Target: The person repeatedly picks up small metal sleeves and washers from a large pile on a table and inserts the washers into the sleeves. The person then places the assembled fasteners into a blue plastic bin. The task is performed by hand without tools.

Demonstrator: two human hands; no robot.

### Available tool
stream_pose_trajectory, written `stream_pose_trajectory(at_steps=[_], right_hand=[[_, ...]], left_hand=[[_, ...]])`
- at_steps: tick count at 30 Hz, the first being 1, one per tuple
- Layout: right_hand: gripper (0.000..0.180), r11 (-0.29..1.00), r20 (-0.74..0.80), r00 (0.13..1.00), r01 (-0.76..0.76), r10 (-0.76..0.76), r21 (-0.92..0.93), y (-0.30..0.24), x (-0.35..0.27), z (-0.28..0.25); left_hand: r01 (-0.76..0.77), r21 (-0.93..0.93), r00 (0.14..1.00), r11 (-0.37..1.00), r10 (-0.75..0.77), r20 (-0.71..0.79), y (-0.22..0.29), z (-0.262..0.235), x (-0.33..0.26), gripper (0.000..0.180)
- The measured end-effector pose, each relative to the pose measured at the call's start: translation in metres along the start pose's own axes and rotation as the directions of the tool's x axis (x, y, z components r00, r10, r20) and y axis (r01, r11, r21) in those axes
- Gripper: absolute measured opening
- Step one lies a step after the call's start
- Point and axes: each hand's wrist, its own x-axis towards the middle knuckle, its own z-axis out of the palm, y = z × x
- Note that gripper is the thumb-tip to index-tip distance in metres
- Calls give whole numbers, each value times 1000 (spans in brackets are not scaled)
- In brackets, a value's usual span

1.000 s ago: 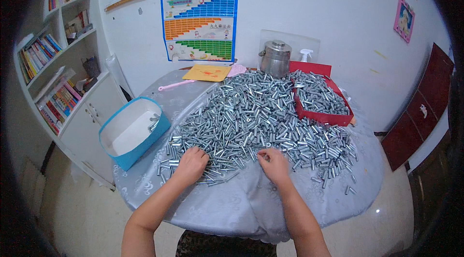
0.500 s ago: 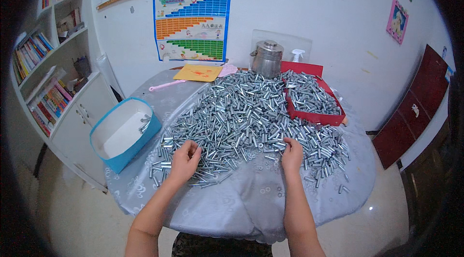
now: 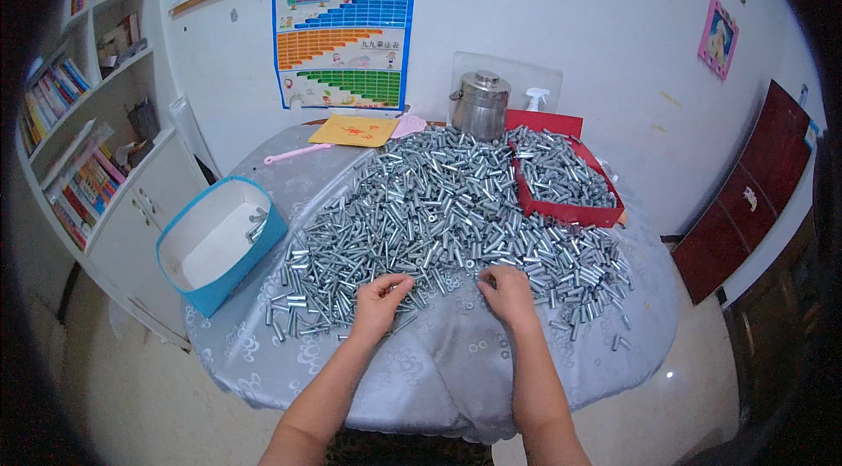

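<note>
A wide heap of shiny metal pieces [image 3: 412, 203], small tubes and thin bolts or pins, covers much of the table. At its near left edge, my left hand [image 3: 377, 306] is closed, thumb and fingers drawn together; what they hold is too small to make out. Opposite it, my right hand [image 3: 509, 295] is also closed in a pinch, its fingertips pointing left, and I cannot make out anything in them. Small ring washers [image 3: 478, 346] lie on the cloth between and below the hands.
A blue fabric bin [image 3: 232, 256] with a few metal pieces stands at the left. Right of the heap sits a red box [image 3: 592, 213] full of metal tubes. Behind are a steel pot [image 3: 481, 106], a yellow envelope [image 3: 351, 131], a pink stick [image 3: 298, 153] and a spray bottle [image 3: 537, 99].
My hands have come closer together: the left moved right and slightly nearer to me, the right moved left and nearer. The view has shifted slightly.
</note>
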Motion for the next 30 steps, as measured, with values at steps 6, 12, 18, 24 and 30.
stream_pose_trajectory(at_steps=[6,12,18,24,30], right_hand=[[19,893,78,992,51,-96,447,-39,-1,7],[18,858,57,966,195,-251,475,-52,-4,10],[20,848,39,925,329,-378,416,-59,-7,17],[22,795,81,944,220,-319,565,-66,-12,34],[19,847,58,998,-19,-14,531,-50,-4,19]], left_hand=[[-43,29,996,999,41,75,-18,-4,-2,17],[-84,42,986,996,77,147,-23,-1,-5,18],[-65,106,974,992,40,223,-27,-2,-3,22],[-167,81,944,983,136,300,-31,9,-8,28],[167,-84,975,982,-152,160,-21,-8,0,24]])
